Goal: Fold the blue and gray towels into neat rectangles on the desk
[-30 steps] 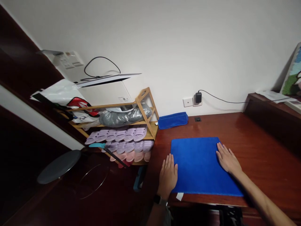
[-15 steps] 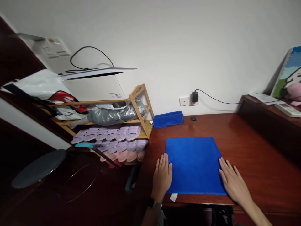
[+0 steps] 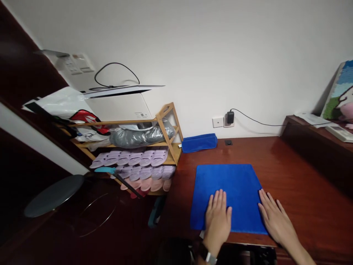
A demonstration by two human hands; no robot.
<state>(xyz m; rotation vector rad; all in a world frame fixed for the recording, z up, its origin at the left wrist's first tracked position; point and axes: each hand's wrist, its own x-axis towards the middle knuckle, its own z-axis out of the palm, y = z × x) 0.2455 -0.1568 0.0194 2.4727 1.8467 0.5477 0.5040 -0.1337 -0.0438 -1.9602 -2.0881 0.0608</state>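
A blue cloth [image 3: 242, 198] is spread out as a near-square on the brown table, close to its front edge. My left hand [image 3: 218, 219] is over the lower left part of the cloth, palm down with fingers stretched forward. At the cloth's right edge rests my right hand [image 3: 276, 217], flat, its fingertips touching the edge. Neither hand grips anything. A white label at the cloth's lower edge is mostly hidden by my left hand. Farther back, a folded blue cloth [image 3: 199, 142] lies against the wall.
The brown table [image 3: 306, 184] meets a raised ledge [image 3: 317, 138] on the right. Left of it stands a wooden rack [image 3: 168, 137] with slippers [image 3: 146, 158], a white box [image 3: 118, 106] and bags. A round stool [image 3: 53, 195] is at lower left. A black plug [image 3: 230, 117] sits in the wall socket.
My left hand has moved right, from the cloth's left edge onto the cloth. My right hand stays at the right edge. The view has shifted slightly.
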